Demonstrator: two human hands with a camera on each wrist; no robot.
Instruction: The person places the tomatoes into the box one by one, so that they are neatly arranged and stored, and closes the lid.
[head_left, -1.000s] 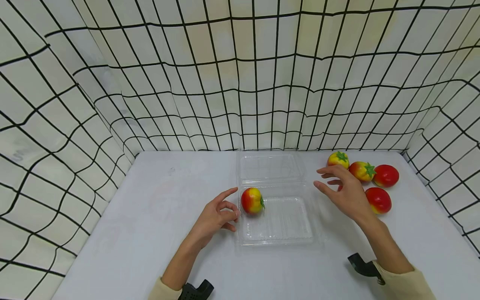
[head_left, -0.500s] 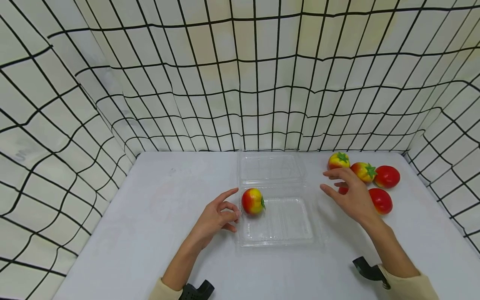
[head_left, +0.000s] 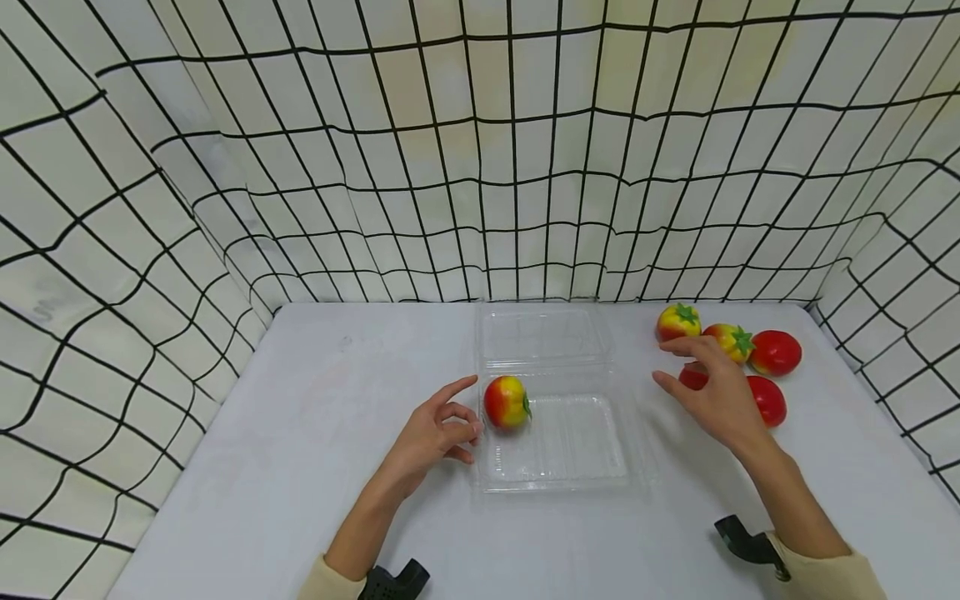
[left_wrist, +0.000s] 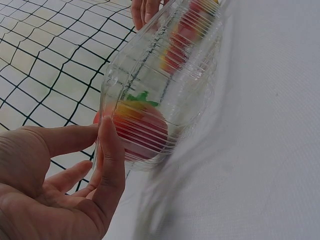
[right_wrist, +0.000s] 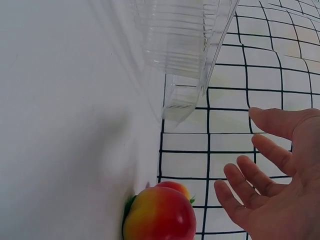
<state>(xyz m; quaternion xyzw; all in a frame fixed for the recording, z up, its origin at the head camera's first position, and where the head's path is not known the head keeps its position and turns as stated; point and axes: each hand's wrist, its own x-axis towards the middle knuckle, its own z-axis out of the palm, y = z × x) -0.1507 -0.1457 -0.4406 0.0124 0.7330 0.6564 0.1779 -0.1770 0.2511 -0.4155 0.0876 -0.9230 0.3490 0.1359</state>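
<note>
- Left hand [head_left: 438,429]: at the left side of the clear box [head_left: 555,477]; left wrist view shows its rim pinched between thumb and finger.
- Box: lying on the white surface [head_left: 337,417], lid [head_left: 543,335] folded back flat toward the far edge, base nearer the person.
- Fruit [head_left: 506,403]: red and yellow, lying inside the base at its left side, green top pointing right.
- Right hand [head_left: 716,396]: open, thumb and fingers well apart, right of the box and over the near side of the loose group.
- Loose group, right of the box: green-topped yellow fruit [head_left: 678,323] farthest back; striped fruit [head_left: 731,340] beside it, partly behind the hand; red fruit [head_left: 776,353] at far right; near red fruit [head_left: 768,402] and hidden red fruit [head_left: 693,376], both partly covered by the hand. Contact between hand and fruits: cannot tell from the head view.
- Black net [head_left: 513,121] behind and at both sides.
</note>
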